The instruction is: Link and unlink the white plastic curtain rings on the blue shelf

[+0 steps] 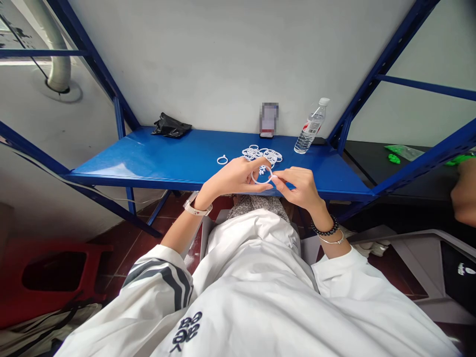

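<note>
Between my two hands, in front of the table's near edge, is a thin white ring point(262, 183). My left hand point(238, 176) curls around its left side, thumb below and fingers above, gripping it. The thumb and fingers of my right hand point(297, 185) pinch the ring's right side. Just beyond my hands, a pile of similar white rings point(274, 154) lies on the blue table point(178, 156), partly hidden by my left hand. A single white ring with a small knob point(222, 159) lies apart, left of the pile.
A phone point(268, 121) leans against the wall at the back. A water bottle point(310, 128) stands tilted in view at the back right. A crumpled black plastic bag point(171, 125) lies back left. Another person's arm point(464, 193) shows at right, near green pieces point(394, 158). A red stool point(89, 270) is lower left.
</note>
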Demonstrator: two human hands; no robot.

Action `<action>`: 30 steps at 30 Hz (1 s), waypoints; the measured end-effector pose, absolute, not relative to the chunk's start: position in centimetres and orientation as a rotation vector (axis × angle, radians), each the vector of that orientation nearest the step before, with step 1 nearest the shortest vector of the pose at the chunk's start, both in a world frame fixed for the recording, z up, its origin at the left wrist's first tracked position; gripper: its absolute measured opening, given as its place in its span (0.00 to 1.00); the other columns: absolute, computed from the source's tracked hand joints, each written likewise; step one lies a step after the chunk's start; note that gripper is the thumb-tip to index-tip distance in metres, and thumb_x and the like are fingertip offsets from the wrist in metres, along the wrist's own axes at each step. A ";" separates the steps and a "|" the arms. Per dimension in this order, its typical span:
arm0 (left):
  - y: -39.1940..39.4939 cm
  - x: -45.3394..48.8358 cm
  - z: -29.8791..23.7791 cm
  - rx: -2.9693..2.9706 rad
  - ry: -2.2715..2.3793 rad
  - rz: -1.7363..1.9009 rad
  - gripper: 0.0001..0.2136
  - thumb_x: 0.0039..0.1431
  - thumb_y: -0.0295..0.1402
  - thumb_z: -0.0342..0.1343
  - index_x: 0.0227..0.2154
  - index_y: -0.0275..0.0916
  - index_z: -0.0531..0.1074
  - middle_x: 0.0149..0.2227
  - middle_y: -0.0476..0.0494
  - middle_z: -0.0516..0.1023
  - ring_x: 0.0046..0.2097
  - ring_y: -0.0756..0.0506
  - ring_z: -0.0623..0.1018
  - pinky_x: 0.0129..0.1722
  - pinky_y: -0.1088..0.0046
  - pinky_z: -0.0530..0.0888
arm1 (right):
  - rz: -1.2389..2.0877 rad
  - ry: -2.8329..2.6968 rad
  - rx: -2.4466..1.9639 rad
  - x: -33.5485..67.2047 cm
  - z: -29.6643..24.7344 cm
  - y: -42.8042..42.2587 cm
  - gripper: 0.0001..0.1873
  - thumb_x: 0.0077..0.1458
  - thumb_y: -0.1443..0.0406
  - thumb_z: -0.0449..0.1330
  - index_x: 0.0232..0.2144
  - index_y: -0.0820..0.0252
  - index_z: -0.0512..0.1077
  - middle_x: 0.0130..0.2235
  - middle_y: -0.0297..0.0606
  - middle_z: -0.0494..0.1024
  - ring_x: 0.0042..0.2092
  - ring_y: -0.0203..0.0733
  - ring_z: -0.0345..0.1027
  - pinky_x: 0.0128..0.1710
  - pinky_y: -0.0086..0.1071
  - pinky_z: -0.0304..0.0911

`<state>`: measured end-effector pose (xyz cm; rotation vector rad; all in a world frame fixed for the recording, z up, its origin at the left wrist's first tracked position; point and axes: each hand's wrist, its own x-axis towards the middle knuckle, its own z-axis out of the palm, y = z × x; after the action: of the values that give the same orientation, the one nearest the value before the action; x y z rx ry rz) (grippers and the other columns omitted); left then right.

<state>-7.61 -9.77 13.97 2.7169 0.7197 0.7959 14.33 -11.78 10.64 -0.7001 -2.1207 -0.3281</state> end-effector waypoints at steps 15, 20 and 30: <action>-0.9 -11.7 9.1 2.501 1.631 0.471 0.20 0.63 0.45 0.57 0.49 0.34 0.72 0.41 0.33 0.82 0.40 0.38 0.80 0.35 0.71 0.69 | -0.030 -2.220 -1.240 16.0 5.4 -4.2 0.15 0.66 0.65 0.51 0.48 0.62 0.75 0.46 0.46 0.81 0.47 0.48 0.74 0.42 0.38 0.68; 1.2 -13.0 6.7 2.444 1.813 0.308 0.22 0.65 0.43 0.56 0.54 0.31 0.69 0.47 0.29 0.80 0.46 0.36 0.79 0.41 0.69 0.72 | -0.048 -2.298 -1.255 16.3 3.5 -2.9 0.19 0.67 0.64 0.49 0.55 0.61 0.70 0.55 0.49 0.73 0.57 0.53 0.66 0.54 0.46 0.68; 2.0 -13.4 6.3 2.401 1.948 0.251 0.24 0.66 0.40 0.54 0.59 0.32 0.62 0.48 0.29 0.79 0.47 0.36 0.79 0.40 0.69 0.72 | 0.011 -2.398 -1.262 16.5 2.0 -2.1 0.19 0.66 0.66 0.46 0.54 0.60 0.70 0.61 0.48 0.70 0.62 0.57 0.60 0.61 0.54 0.63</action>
<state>-13.40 1.97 6.33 2.4009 1.9475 0.2507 16.49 -2.09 1.96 -1.2618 -2.3975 0.0108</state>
